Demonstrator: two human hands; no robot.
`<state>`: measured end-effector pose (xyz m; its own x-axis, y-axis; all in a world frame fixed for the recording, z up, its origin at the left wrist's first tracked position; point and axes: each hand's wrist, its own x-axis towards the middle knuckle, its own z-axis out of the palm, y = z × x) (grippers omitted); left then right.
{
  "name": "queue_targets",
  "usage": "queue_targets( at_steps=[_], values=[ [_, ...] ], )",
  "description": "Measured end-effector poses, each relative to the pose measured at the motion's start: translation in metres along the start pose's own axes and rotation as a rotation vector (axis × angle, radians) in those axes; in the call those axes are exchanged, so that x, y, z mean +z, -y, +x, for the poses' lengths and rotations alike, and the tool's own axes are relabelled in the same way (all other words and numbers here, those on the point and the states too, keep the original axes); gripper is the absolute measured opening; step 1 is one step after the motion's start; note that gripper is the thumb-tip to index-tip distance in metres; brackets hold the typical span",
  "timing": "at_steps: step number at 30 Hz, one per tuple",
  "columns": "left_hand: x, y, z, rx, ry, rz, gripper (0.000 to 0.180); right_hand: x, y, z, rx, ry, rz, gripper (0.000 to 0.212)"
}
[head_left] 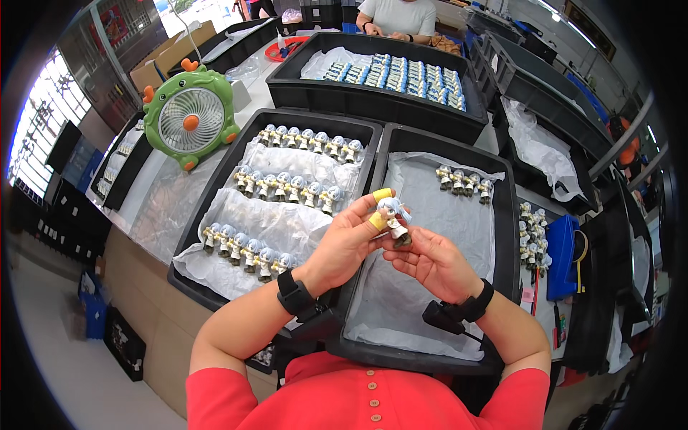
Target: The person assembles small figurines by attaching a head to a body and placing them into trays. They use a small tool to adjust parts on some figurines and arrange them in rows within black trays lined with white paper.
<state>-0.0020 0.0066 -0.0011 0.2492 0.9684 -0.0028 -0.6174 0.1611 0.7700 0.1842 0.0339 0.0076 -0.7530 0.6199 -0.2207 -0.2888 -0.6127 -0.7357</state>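
Between my two hands is a small figurine [395, 223] with pale blue hair, a white outfit and dark boots, held upright. My left hand [347, 240], with yellow finger covers on thumb and forefinger, pinches it at the head and side. The fingers of my right hand [431, 261] close on its lower end near the boots. Both hands are above the right black tray [507, 236], lined with white paper, where several like figurines [464, 183] stand at the far right. In the left black tray [322, 118], rows of similar figurines [290, 188] lie on white paper.
A green fan [190, 118] stands at the back left. Farther back, a black tray [373, 107] holds many blue-and-white figurines, with another person [401, 18] behind it. More figurines [532, 236] and a blue box [562, 258] lie right of my tray.
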Motion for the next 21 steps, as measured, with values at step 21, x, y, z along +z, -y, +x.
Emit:
queue_targets(
  at_steps=[21],
  values=[
    [-0.0023,0.0006,0.0007,-0.066,-0.076,0.012,0.040,-0.0053,-0.0020,0.0000,0.001,0.004,-0.010,0.029]
  ],
)
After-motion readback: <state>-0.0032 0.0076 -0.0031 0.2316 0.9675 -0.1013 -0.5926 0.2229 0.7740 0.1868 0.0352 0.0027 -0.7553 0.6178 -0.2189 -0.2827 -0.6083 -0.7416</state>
